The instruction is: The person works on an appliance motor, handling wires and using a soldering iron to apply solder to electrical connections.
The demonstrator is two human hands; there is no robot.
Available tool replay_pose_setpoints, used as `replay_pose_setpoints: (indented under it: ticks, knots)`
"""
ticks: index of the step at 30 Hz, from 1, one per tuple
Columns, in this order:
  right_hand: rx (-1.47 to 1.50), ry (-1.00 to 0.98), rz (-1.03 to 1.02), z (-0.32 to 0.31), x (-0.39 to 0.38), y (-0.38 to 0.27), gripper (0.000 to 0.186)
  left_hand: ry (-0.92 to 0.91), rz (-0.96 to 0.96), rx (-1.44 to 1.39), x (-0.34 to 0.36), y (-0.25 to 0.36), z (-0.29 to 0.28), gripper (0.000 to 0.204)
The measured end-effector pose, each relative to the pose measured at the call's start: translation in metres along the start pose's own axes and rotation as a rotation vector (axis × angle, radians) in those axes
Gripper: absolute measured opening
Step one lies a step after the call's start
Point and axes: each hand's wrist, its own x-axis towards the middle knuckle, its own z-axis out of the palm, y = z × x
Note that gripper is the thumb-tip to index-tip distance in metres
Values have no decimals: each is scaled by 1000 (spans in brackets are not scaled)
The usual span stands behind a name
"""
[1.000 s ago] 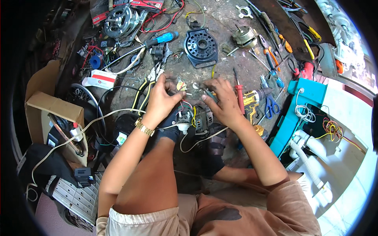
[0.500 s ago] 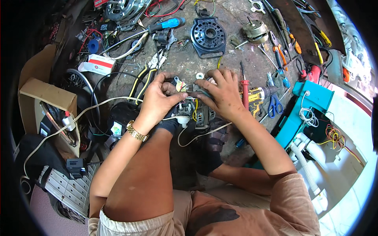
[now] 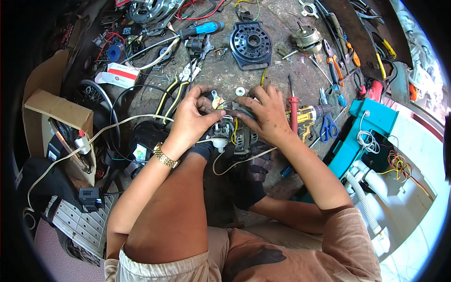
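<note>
My left hand (image 3: 195,113) pinches a small pale-yellow electrical part (image 3: 217,102) with a metal tab between thumb and fingers. Close on its right, my right hand (image 3: 265,113) is closed, thumb and forefinger meeting at the part's right end; what it grips is mostly hidden by its fingers. Just below both hands is a partly dismantled motor (image 3: 244,138) with yellow wire. Beside it lies a white round plastic piece (image 3: 219,144) on a pale cable. A small white washer (image 3: 240,91) sits on the ground between my hands, just beyond them.
Yellow-black pliers (image 3: 174,96) lie left of my hands. Farther out are a black round vented cover (image 3: 251,42) and a blue-handled screwdriver (image 3: 202,29). To the right are a red-handled screwdriver (image 3: 293,113), a yellow drill (image 3: 307,117), blue scissors (image 3: 329,128) and a teal machine (image 3: 376,122).
Both hands keep nearly the same hold and place. The view shifts very slightly; nothing else visibly moves.
</note>
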Motion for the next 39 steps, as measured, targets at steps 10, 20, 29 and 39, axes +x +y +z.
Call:
replay_pose_setpoints:
  ticks: [10, 20, 29, 39]
  knots:
    - [-4, 102, -3, 9, -5, -4, 39, 41, -28, 5, -1, -3, 5, 51]
    - [49, 32, -41, 2, 3, -2, 34, 36, -10, -33, -1, -8, 3, 50]
    - [418, -110, 174, 4, 6, -4, 28, 8, -77, -186, 2, -13, 7, 50]
    - [642, -241, 362, -3, 13, -11, 27, 93, -73, -254, 1, -7, 10, 51]
